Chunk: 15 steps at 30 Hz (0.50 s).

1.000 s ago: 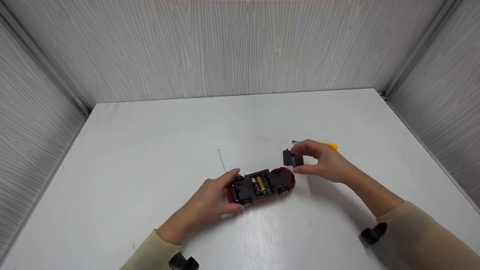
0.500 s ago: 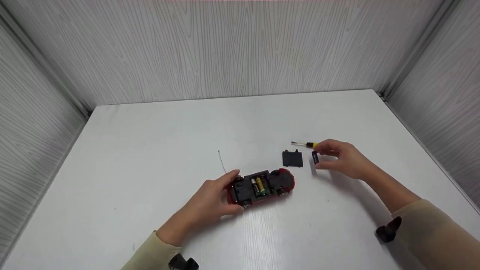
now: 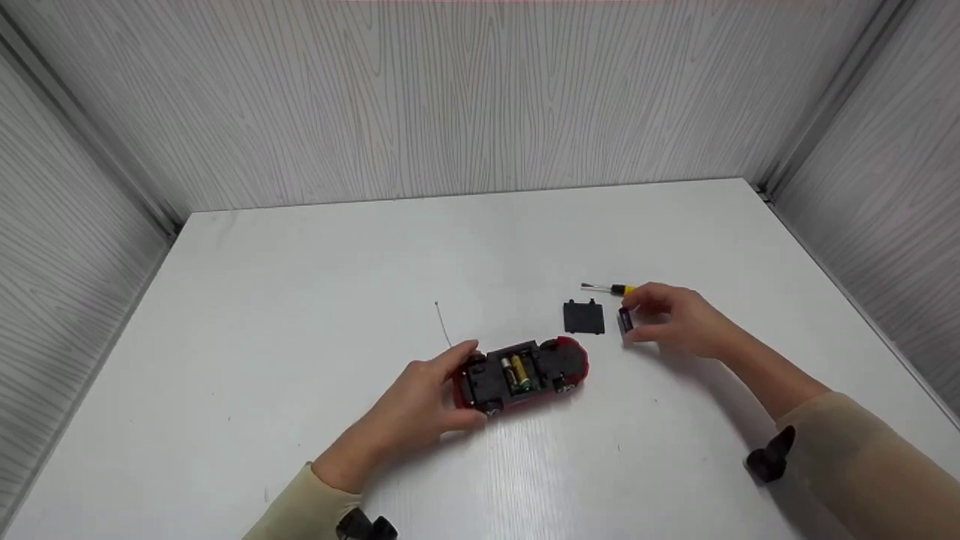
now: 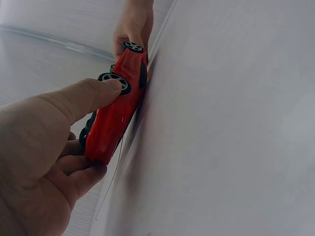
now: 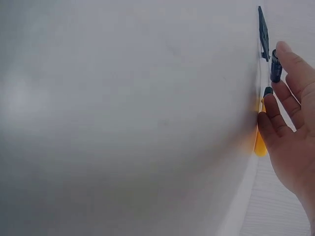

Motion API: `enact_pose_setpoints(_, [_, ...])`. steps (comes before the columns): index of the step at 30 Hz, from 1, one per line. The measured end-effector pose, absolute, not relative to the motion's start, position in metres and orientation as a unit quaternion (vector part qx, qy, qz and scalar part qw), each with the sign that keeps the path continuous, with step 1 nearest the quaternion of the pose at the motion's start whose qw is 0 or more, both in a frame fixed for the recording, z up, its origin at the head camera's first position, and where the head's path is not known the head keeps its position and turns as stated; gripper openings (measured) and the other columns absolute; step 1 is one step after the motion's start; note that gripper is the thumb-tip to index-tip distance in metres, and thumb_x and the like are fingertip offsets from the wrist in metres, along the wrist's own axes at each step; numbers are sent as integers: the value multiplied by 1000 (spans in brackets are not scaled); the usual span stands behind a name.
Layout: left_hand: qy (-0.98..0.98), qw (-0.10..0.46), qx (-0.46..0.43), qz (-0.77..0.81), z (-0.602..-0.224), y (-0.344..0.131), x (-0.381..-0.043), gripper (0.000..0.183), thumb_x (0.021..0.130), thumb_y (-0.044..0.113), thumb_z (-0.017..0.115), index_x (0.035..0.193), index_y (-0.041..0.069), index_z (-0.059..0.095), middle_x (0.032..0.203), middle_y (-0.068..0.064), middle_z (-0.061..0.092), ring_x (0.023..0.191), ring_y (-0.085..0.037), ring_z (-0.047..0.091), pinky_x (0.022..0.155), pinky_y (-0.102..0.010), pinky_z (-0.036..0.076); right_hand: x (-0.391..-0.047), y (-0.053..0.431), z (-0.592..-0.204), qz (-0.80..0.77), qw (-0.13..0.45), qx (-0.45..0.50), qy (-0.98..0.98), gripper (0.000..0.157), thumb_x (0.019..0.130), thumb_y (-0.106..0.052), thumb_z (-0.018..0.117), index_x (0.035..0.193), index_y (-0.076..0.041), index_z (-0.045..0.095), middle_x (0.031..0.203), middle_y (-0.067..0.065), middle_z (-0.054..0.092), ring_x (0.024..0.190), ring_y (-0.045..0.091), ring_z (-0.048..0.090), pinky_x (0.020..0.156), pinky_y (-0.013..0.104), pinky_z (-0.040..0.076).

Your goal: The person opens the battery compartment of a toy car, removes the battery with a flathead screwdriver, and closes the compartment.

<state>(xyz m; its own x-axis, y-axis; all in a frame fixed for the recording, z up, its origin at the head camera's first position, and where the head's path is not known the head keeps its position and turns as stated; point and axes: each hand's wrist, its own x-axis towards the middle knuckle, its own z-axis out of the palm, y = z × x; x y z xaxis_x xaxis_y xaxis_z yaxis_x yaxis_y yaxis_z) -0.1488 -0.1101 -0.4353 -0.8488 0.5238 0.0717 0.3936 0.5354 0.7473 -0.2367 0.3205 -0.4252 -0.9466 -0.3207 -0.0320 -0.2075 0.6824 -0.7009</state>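
Note:
A red toy car (image 3: 576,361) lies wheels up on the table, its black underside showing an uncovered battery bay with batteries (image 3: 516,373) in it. My left hand (image 3: 420,394) grips the car's left end between thumb and fingers; the left wrist view shows the thumb on a wheel (image 4: 115,83). My right hand (image 3: 675,319) pinches a dark battery (image 3: 626,319) between thumb and fingers, close over the table to the right of a black battery cover (image 3: 583,317). In the right wrist view the battery (image 5: 276,66) stands between thumb and fingertips.
A screwdriver (image 3: 607,289) with a yellow handle lies behind the cover, its handle partly hidden by the right hand. The car's thin wire antenna (image 3: 443,322) sticks out toward the back. Pale wood-grain panels (image 3: 480,97) enclose the table's back and sides.
My right hand has carried the battery from over the battery cover to the right of it, then shifted slightly left and lower. The left hand and the car have stayed in place.

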Motion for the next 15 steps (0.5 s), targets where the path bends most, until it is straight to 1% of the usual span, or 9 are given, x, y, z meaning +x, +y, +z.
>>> enact_pose_setpoints(5, [871, 78, 266, 405, -435, -111, -149, 94, 85, 22, 91, 162, 3, 40, 146, -11, 64, 136, -28, 58, 118, -51, 40, -236, 317, -427, -363, 80, -134, 919, 51, 82, -30, 95, 126, -18, 71, 126, 3, 68, 119, 26, 61, 107, 43, 46])
enact_pose_setpoints(11, [868, 82, 267, 410, -435, -111, -149, 94, 85, 23, 91, 162, 3, 40, 147, -12, 64, 137, -29, 58, 118, -51, 40, -236, 313, -430, -353, 84, -128, 923, 53, 82, -31, 94, 127, -19, 70, 130, 5, 66, 122, 27, 56, 109, 46, 43])
enact_pose_setpoints(15, [870, 81, 266, 408, -435, -110, -148, 94, 85, 23, 91, 162, 3, 41, 147, -10, 64, 137, -27, 58, 118, -50, 40, -237, 312, -431, -349, 84, -133, 924, 54, 83, -31, 93, 130, -18, 69, 132, 6, 65, 123, 28, 55, 111, 46, 41])
